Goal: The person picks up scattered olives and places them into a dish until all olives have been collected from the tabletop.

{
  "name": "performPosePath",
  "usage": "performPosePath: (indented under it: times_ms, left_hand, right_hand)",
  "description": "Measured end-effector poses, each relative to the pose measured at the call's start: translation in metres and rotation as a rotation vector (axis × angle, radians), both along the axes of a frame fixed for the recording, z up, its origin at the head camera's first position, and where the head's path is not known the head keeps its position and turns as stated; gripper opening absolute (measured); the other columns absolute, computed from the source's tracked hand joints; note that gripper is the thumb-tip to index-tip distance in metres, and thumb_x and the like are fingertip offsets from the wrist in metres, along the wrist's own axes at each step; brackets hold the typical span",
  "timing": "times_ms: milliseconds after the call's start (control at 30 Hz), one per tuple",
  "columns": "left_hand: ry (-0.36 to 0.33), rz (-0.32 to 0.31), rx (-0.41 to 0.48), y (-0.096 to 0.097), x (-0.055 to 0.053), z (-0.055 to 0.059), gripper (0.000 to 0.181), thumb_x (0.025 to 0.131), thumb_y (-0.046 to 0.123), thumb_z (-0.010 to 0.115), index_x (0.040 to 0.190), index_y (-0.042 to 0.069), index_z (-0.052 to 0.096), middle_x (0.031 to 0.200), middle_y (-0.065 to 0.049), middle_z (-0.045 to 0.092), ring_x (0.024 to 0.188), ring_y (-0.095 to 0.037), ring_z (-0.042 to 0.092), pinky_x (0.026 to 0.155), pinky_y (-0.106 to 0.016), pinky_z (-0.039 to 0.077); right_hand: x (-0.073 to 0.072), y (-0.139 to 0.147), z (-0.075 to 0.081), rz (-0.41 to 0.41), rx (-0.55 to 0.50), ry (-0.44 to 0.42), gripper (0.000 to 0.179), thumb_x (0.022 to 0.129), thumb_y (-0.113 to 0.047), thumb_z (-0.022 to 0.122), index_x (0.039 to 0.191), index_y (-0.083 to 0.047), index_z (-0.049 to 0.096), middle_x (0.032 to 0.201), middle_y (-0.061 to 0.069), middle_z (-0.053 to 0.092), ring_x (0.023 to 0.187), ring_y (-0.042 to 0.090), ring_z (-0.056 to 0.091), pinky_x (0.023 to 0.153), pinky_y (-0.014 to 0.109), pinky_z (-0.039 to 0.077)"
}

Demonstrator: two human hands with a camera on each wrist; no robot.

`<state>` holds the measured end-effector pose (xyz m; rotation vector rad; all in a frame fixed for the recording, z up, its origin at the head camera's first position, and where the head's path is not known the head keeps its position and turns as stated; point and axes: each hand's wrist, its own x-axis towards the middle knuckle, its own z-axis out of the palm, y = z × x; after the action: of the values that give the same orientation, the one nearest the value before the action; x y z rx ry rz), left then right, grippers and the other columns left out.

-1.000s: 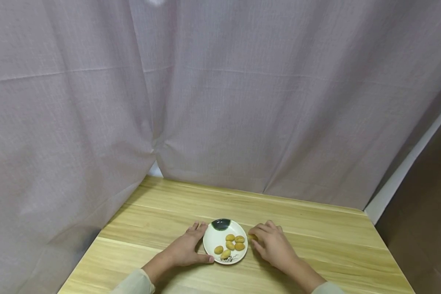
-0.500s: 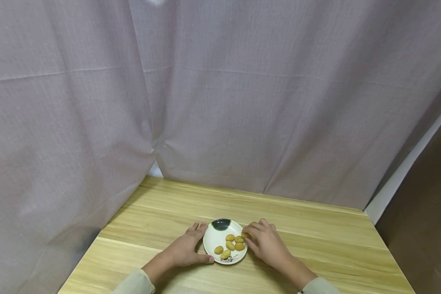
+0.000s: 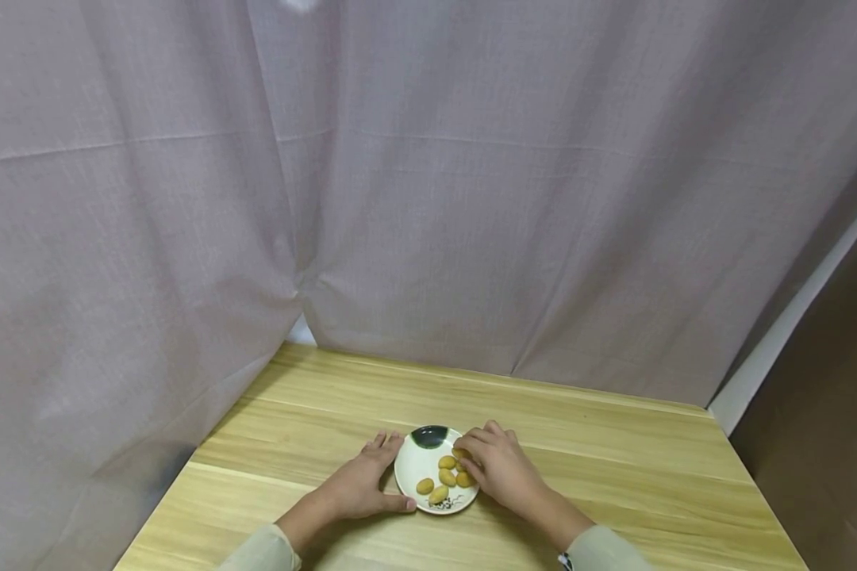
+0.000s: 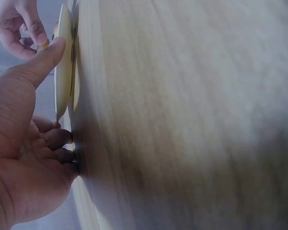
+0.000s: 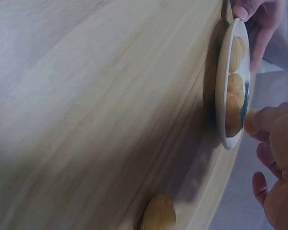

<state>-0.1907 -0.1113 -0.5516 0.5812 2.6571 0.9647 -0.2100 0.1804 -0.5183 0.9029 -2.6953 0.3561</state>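
Observation:
A small round white plate (image 3: 410, 464) with a dark green patch sits on the table, bearing several small oval yellow-brown pieces (image 3: 424, 486), fruit-like or nut-like. My left hand (image 3: 357, 482) holds the plate's left side, thumb (image 4: 50, 57) at the near rim and fingers round the far-left rim. Over the plate's right side, my right hand (image 3: 503, 472) pinches another oval piece (image 5: 251, 122) between thumb and fingertips. That piece hangs just above the pieces in the plate, and the hand partly covers those on the right.
In the right wrist view one more oval piece (image 5: 158, 213) lies on the wooden table (image 3: 614, 476), outside the plate; the head view does not show it. Grey curtains (image 3: 428, 198) hang behind and left of the table.
My right hand has moved left with the pinched oval piece, from beside the plate to over its right side. The left hand and the plate stay put.

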Motion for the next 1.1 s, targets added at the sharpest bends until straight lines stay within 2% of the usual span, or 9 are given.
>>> performPosePath:
  times_ms: [567, 867, 1100]
  left_hand:
    - [0.0, -0.001, 0.004, -0.001, 0.0, -0.001, 0.122, 0.088, 0.07, 0.083, 0.176, 0.006, 0.026, 0.183, -0.019, 0.025, 0.172, -0.046, 0.018, 0.134, -0.071, 0.027]
    - [-0.005, -0.005, 0.004, -0.001, 0.0, 0.0, 0.122, 0.089, 0.07, 0.082, 0.175, 0.005, 0.026, 0.183, -0.02, 0.024, 0.172, -0.047, 0.018, 0.134, -0.071, 0.027]
    - [-0.008, 0.002, 0.006, -0.001, 0.0, -0.001, 0.122, 0.089, 0.071, 0.083, 0.175, 0.006, 0.026, 0.183, -0.019, 0.025, 0.172, -0.047, 0.018, 0.134, -0.071, 0.027]
  right_hand:
    - [-0.012, -0.016, -0.006, -0.021, 0.035, -0.052, 0.026, 0.093, -0.015, 0.088, 0.118, -0.016, 0.082, 0.115, -0.001, 0.082, 0.097, 0.013, 0.058, 0.079, 0.032, 0.044]
    - [-0.014, -0.019, -0.01, -0.032, 0.031, -0.059, 0.023, 0.092, -0.012, 0.088, 0.114, -0.017, 0.085, 0.113, 0.002, 0.083, 0.094, 0.015, 0.058, 0.076, 0.031, 0.043]
    - [-0.015, -0.023, -0.006, -0.041, 0.054, -0.073, 0.017, 0.092, -0.009, 0.087, 0.108, -0.014, 0.086, 0.112, 0.004, 0.083, 0.092, 0.018, 0.061, 0.075, 0.037, 0.05]
